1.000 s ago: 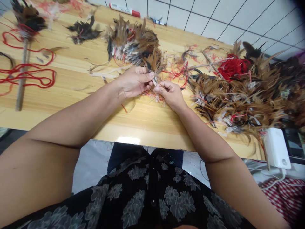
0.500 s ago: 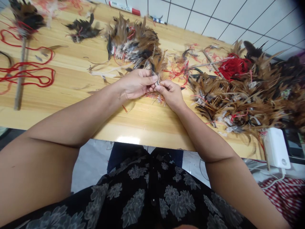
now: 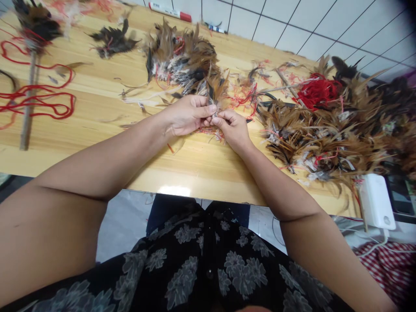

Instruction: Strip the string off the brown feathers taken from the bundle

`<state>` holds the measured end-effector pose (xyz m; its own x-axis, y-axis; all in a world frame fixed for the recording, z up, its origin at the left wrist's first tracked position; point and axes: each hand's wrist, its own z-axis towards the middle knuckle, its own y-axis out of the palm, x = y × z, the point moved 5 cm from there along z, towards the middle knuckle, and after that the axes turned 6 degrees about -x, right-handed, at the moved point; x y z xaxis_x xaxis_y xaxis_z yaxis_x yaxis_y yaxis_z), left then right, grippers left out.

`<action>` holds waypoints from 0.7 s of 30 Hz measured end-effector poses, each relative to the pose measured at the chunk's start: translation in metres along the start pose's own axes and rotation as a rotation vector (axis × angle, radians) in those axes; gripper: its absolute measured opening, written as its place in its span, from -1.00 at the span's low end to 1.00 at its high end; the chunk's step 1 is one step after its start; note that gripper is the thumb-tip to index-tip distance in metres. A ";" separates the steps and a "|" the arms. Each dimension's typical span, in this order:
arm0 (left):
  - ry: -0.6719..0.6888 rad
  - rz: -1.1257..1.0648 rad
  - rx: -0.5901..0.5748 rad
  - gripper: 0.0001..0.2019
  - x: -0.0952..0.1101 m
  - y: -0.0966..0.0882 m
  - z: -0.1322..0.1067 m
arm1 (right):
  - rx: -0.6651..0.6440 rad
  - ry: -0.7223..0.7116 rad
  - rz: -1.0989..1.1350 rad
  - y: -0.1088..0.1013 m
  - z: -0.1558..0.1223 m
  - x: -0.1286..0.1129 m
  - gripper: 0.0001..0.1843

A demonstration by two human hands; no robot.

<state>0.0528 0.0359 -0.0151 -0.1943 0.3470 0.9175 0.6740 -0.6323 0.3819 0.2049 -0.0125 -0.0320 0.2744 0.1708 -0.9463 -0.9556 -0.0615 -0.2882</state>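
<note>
Above the middle of the table, my left hand (image 3: 191, 115) pinches a small bunch of brown and dark feathers (image 3: 217, 91) between thumb and fingers. The tips fan upward, away from me. Close against it, my right hand (image 3: 233, 128) is closed with thumb and forefinger on the bunch's lower end. The quill ends are mostly hidden by my fingertips. Just behind my hands lies a pile of brown feather bunches (image 3: 185, 56). Red string scraps (image 3: 243, 99) are scattered to the right of the held bunch and some lie under my hands.
A large heap of brown feathers (image 3: 325, 130) with a tangle of red string (image 3: 320, 92) covers the right side. At left lie a feather-topped stick (image 3: 29, 99) and looped red cord (image 3: 48, 108). A white charger (image 3: 377, 201) sits at the front right edge; a red-capped marker (image 3: 169, 11) lies at the back.
The feather bunch has turned slightly between my fingers, its tips leaning a bit more to the right. Both hands stay in nearly the same place.
</note>
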 end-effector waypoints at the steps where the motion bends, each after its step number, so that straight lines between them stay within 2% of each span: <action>1: 0.006 0.013 0.001 -0.49 0.001 0.000 0.000 | -0.001 0.002 0.006 0.000 0.000 0.000 -0.35; 7: 0.122 0.040 -0.053 -0.49 0.012 -0.004 0.001 | 0.012 -0.006 0.074 -0.004 0.001 0.003 -0.28; 9: 0.147 0.085 -0.020 -0.46 0.013 -0.008 0.001 | 0.035 0.001 0.091 -0.007 0.002 0.005 -0.30; 13: 0.176 0.208 0.087 -0.62 0.009 -0.008 0.000 | 0.007 0.000 0.105 -0.006 0.004 0.009 -0.29; 17: 0.173 0.306 0.179 -0.67 0.005 -0.005 -0.001 | -0.023 -0.017 0.082 -0.004 0.006 0.012 -0.24; 21: 0.158 0.321 0.203 -0.67 0.007 -0.001 -0.001 | -0.022 -0.014 0.073 -0.007 0.007 0.014 -0.24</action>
<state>0.0504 0.0385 -0.0093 -0.0477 0.0335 0.9983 0.8420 -0.5364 0.0583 0.2147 -0.0033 -0.0421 0.2019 0.1792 -0.9629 -0.9704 -0.0964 -0.2215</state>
